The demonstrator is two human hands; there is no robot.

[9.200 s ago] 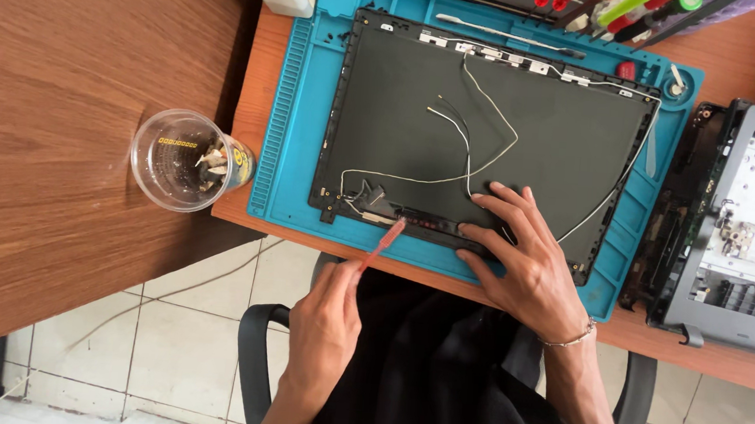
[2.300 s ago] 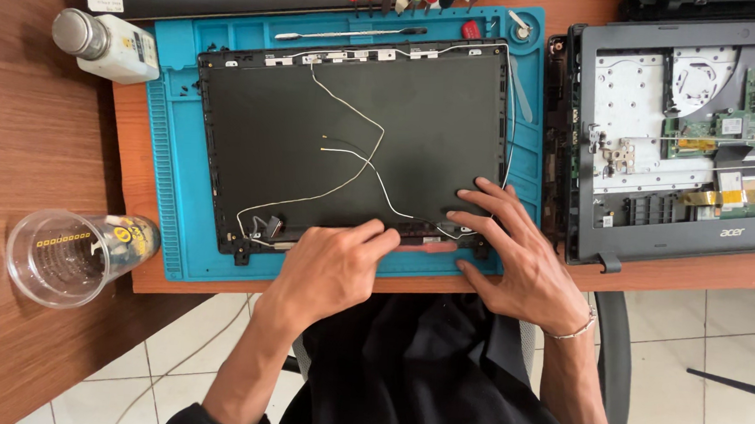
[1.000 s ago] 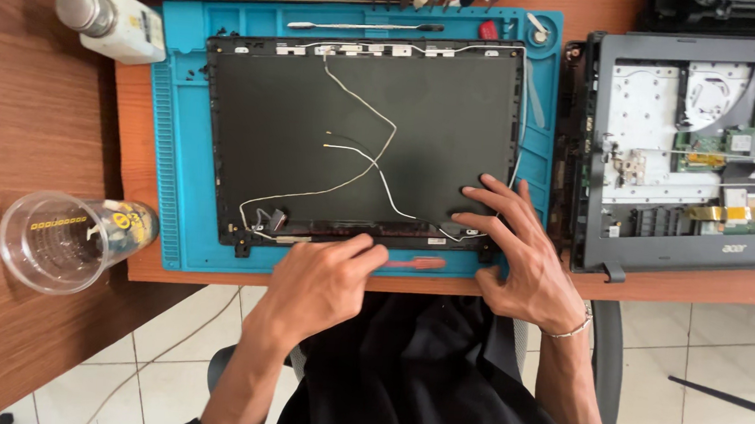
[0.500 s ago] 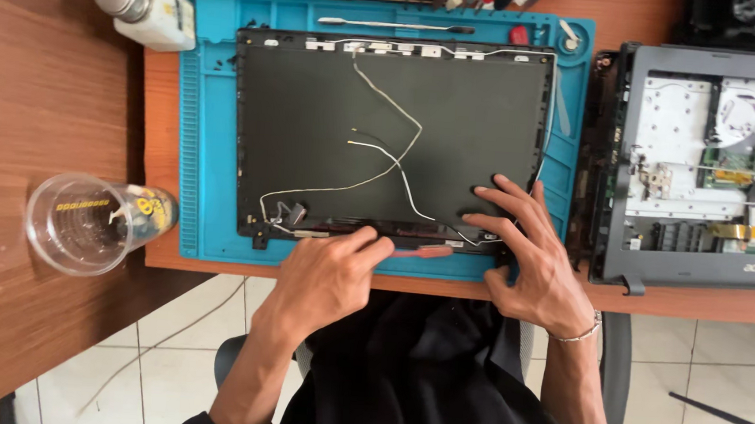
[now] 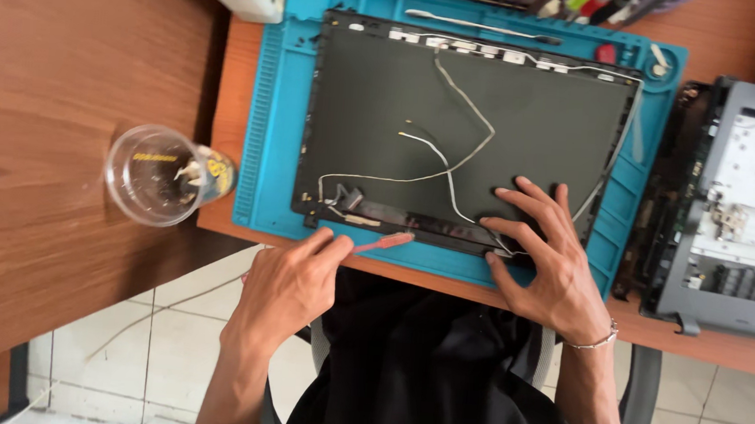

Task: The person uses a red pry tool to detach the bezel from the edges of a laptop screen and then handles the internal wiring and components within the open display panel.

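Pinched red pry tool (image 5: 382, 241), tip hidden

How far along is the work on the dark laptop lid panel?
Done: the laptop lid panel lies stripped on the blue mat, its cables loose. In hand: the left hand holds a pink pry tool at its lower edge; the right hand presses it. Left: the bottom strip remains attached.

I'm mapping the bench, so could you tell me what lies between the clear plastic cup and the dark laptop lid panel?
In the head view, only the blue mat's ribbed left edge lies between cup and panel.
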